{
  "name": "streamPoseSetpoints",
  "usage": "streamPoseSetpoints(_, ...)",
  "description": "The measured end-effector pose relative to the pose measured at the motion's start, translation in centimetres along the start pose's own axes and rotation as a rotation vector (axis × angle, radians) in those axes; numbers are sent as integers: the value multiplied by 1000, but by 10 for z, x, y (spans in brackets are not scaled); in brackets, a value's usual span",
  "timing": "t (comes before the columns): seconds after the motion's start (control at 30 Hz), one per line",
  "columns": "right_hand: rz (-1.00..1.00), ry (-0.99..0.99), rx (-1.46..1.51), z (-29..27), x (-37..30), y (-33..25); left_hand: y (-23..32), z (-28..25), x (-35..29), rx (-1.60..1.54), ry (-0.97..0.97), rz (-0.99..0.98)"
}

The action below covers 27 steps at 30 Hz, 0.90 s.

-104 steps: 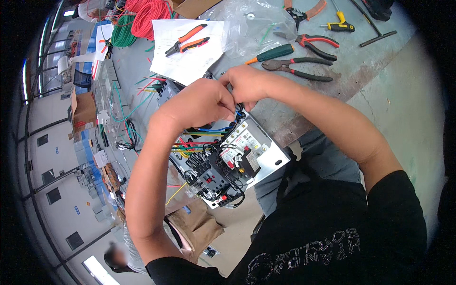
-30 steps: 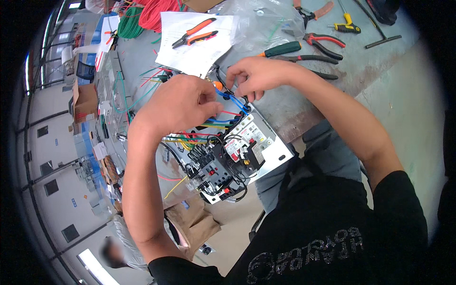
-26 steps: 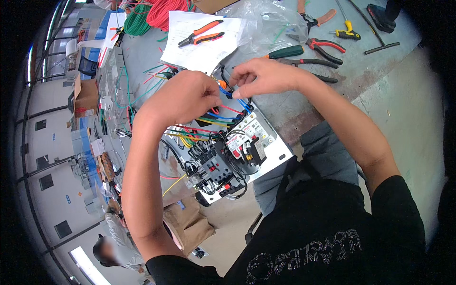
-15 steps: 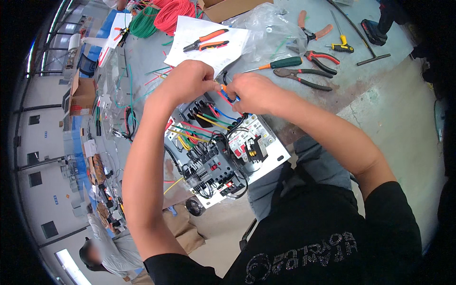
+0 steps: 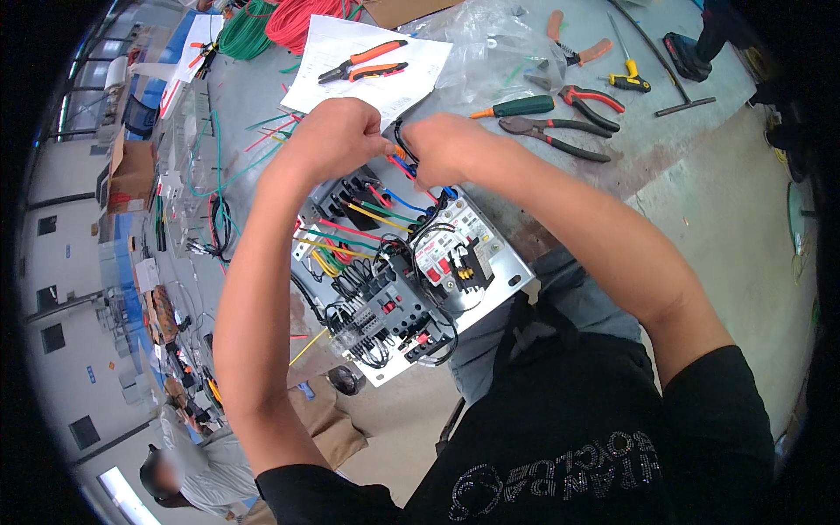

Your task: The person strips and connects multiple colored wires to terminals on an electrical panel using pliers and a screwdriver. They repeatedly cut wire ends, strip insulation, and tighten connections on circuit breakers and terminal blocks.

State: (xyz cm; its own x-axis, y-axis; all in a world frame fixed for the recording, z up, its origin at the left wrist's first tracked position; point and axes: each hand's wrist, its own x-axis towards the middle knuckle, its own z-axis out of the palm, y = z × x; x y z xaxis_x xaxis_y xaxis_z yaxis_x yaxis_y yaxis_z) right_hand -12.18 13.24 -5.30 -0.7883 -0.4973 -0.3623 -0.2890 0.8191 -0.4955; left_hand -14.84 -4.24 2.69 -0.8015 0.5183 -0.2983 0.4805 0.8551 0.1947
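Note:
A white metal panel (image 5: 494,302) fitted with electrical parts lies aslant at the table's edge before me. On it are a grey-and-black contactor (image 5: 394,306) with many black wires, a white breaker block (image 5: 446,249) and a dark terminal block (image 5: 346,206). Beyond the panel's far end, my left hand (image 5: 344,136) is closed in a pinch at a small orange piece (image 5: 400,151). Close by on the right, my right hand (image 5: 446,150) curls its fingers round the ends of red and blue wires (image 5: 404,168). Its fingertips are partly hidden.
Orange-handled wire strippers (image 5: 367,66) rest on white paper (image 5: 306,92). To the right lie a green screwdriver (image 5: 521,106), cable cutters (image 5: 551,136), red-and-black pliers (image 5: 591,105) and a yellow-handled tool (image 5: 630,81). Green wire coils (image 5: 245,35) stand farther back. A person in grey (image 5: 206,472) is at lower left.
My view has shifted slightly, so the panel and tools sit a little farther left and up. Both hands stay together at the wires, the right one turned slightly more over them.

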Motion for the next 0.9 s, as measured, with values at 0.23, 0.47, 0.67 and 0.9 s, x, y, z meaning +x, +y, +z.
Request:
streamPoseSetpoints(0.23,-39,-5,-6,3,6,3,34,-24,-20,-254,-342,-7)
streamPoseSetpoints(0.47,-64,-5,24,2,7,7,6,-21,-7,-686,-576,-113)
streamPoseSetpoints(0.67,-57,-17,64,2,5,12,-12,-12,2,-892,-641,-203)
streamPoseSetpoints(0.9,-33,2,77,-4,-7,7,-24,9,-7,-1129,-631,-121)
